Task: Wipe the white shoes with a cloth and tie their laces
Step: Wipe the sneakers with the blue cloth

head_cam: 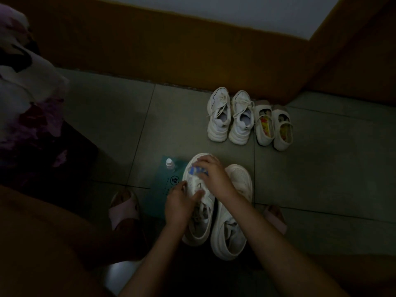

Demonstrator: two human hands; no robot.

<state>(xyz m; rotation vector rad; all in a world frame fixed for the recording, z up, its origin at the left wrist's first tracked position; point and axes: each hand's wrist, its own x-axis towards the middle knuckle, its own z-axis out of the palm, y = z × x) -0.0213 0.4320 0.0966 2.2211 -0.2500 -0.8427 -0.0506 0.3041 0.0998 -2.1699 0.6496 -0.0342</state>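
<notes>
left grip [179, 203] clamped on shoe [198, 230] | right grip [212, 177] clamped on cloth [199, 170] (at toe)

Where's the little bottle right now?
In the head view, the bottle stands on the green mat, just left of the left white shoe.

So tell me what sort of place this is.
Probably a dim room in a home, near a wall corner. On the tiled floor, white sneakers and slip-ons stand paired against the brown wall base, and flowered fabric, perhaps bedding, shows at the left.
</notes>
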